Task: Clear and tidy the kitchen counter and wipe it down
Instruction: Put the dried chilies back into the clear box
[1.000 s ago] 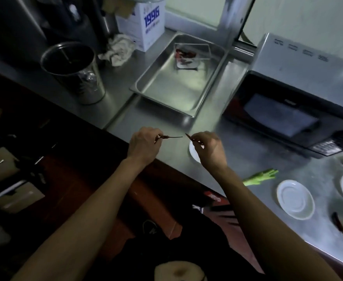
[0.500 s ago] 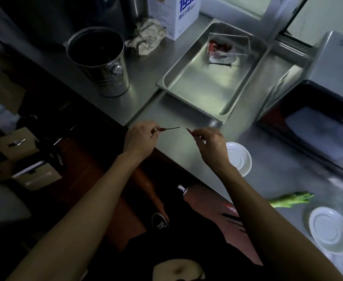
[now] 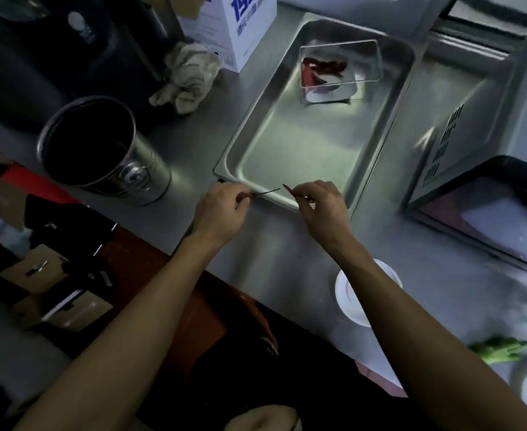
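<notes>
Chillies: left hand [image 3: 221,213] pinches one chilli [image 3: 256,194], right hand [image 3: 321,203] pinches another [image 3: 288,188], above the tray [image 3: 287,157] rim on the worktop [image 3: 287,259].

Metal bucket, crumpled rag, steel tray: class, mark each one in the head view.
metal bucket [image 3: 137,169]: head view, on its shiny outer wall.
crumpled rag [image 3: 187,77]: head view, on the middle of the bunched cloth.
steel tray [image 3: 299,150]: head view, on its bare floor.
</notes>
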The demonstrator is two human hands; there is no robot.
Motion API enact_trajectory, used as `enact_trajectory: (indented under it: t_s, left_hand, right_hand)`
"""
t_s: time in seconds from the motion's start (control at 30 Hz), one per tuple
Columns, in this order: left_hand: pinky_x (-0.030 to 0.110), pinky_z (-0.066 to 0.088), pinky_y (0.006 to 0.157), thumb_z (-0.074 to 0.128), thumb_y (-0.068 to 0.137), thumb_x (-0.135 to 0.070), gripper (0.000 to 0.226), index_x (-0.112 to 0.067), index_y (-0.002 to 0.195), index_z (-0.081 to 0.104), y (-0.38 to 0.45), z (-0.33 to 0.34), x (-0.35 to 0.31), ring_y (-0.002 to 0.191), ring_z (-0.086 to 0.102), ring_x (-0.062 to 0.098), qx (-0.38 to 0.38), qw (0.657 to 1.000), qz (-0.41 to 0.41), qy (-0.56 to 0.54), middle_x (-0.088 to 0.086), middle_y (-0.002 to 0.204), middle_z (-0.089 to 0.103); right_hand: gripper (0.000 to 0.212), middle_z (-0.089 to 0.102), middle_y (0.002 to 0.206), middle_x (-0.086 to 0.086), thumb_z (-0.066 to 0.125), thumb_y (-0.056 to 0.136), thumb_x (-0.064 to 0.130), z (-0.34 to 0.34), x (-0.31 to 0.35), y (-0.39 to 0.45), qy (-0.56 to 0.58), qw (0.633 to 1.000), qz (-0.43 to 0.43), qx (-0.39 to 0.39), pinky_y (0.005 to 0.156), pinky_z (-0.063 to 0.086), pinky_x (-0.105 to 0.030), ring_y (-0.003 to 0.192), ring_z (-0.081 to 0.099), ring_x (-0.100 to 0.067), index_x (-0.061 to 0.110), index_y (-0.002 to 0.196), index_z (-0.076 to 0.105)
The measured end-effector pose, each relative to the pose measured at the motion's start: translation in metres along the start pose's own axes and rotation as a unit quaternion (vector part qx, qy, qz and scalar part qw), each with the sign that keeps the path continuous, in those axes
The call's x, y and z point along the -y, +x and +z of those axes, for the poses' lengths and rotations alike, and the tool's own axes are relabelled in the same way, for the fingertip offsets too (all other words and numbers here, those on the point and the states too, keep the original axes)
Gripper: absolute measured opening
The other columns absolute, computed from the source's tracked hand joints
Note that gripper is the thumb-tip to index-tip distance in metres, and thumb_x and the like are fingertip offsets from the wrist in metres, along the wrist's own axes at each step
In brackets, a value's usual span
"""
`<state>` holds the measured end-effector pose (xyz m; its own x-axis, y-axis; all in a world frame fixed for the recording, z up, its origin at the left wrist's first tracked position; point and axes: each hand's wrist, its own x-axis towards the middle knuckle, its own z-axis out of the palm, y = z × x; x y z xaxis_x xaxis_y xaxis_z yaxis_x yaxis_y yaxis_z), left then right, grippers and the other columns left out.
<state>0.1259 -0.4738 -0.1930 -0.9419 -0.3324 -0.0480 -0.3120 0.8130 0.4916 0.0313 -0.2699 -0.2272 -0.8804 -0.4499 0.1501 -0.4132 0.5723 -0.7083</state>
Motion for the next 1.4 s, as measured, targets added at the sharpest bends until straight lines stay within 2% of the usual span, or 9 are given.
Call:
enact_trajectory:
  t_s: [0.17,0.37,0.57,0.73,0.93,1.03,1.13,1.23,1.4]
  left_hand:
    - [0.039,0.055,0.076,0.064,0.089,-0.025,0.016,-0.019,0.102,0.071,0.043,0.015,-0.013,0.085,0.065,0.026,0.002,0.999,0.022,-0.029,0.003,0.093,0.071]
    - [0.031,0.05,0.075,0.067,0.089,-0.023,0.012,-0.024,0.099,0.072,0.104,0.035,-0.031,0.087,0.061,0.019,0.022,0.999,0.035,-0.03,-0.005,0.088,0.068]
    - [0.044,0.052,0.077,0.063,0.088,-0.02,0.013,-0.017,0.098,0.071,0.186,0.043,-0.045,0.089,0.061,0.027,0.05,0.992,0.104,-0.06,0.004,0.092,0.069]
    - [0.04,0.053,0.078,0.061,0.094,-0.024,0.017,-0.023,0.108,0.069,0.251,0.041,-0.063,0.093,0.059,0.02,0.05,0.99,0.129,-0.028,0.001,0.103,0.068]
    - [0.039,0.055,0.083,0.061,0.093,-0.025,0.022,-0.03,0.113,0.067,0.328,0.048,-0.085,0.097,0.064,0.022,0.051,0.987,0.153,0.005,0.001,0.109,0.068]
    - [0.043,0.055,0.087,0.06,0.095,-0.023,0.022,-0.024,0.116,0.067,0.358,0.057,-0.096,0.099,0.065,0.024,0.064,0.983,0.173,0.028,0.004,0.11,0.07]
    - [0.042,0.051,0.089,0.062,0.095,-0.024,0.022,-0.022,0.117,0.065,0.38,0.069,-0.1,0.101,0.064,0.026,0.064,0.981,0.177,0.046,0.007,0.11,0.07]
    - [0.043,0.041,0.094,0.061,0.095,-0.027,0.021,-0.024,0.115,0.065,0.393,0.084,-0.097,0.104,0.06,0.023,0.065,0.977,0.189,0.079,0.003,0.105,0.071]
    - [0.041,0.03,0.089,0.057,0.095,-0.036,0.019,-0.026,0.106,0.067,0.397,0.097,-0.088,0.099,0.057,0.021,0.06,0.972,0.204,0.103,-0.001,0.096,0.07]
  right_hand:
    - [0.015,0.071,0.089,-0.005,0.066,0.086,0.009,-0.011,-0.026,0.019,0.013,0.999,0.045,-0.016,0.076,0.052,-0.046,0.087,0.061,-0.028,0.013,0.098,0.075]
    - [0.014,0.071,0.087,-0.006,0.068,0.085,0.006,-0.021,-0.046,0.053,0.012,0.996,0.07,-0.058,0.076,0.052,-0.045,0.08,0.062,-0.025,0.011,0.095,0.075]
    - [0.014,0.071,0.086,-0.003,0.07,0.084,0.007,-0.023,-0.047,0.097,-0.009,0.991,0.083,-0.106,0.073,0.054,-0.045,0.081,0.062,-0.025,0.013,0.095,0.075]
    - [0.015,0.071,0.089,-0.002,0.07,0.085,0.005,-0.028,-0.049,0.138,-0.027,0.986,0.096,-0.13,0.075,0.054,-0.043,0.082,0.062,-0.021,0.013,0.097,0.075]
    - [0.016,0.07,0.09,-0.004,0.068,0.086,0.001,-0.036,-0.061,0.182,-0.012,0.979,0.116,-0.168,0.076,0.055,-0.043,0.084,0.062,-0.024,0.01,0.097,0.074]
    - [0.017,0.071,0.092,-0.006,0.068,0.086,-0.001,-0.042,-0.07,0.205,-0.018,0.979,0.116,-0.168,0.077,0.055,-0.044,0.086,0.063,-0.025,0.008,0.099,0.075]
    - [0.017,0.071,0.093,-0.004,0.069,0.088,0.001,-0.044,-0.082,0.226,-0.035,0.978,0.119,-0.166,0.076,0.055,-0.041,0.086,0.062,-0.021,0.01,0.1,0.075]
    - [0.017,0.071,0.096,-0.001,0.068,0.09,0.005,-0.045,-0.095,0.245,-0.045,0.979,0.131,-0.151,0.079,0.055,-0.04,0.09,0.061,-0.018,0.013,0.102,0.075]
    - [0.016,0.071,0.097,-0.002,0.069,0.091,0.009,-0.038,-0.113,0.271,-0.066,0.985,0.11,-0.119,0.08,0.055,-0.042,0.093,0.061,-0.018,0.014,0.106,0.074]
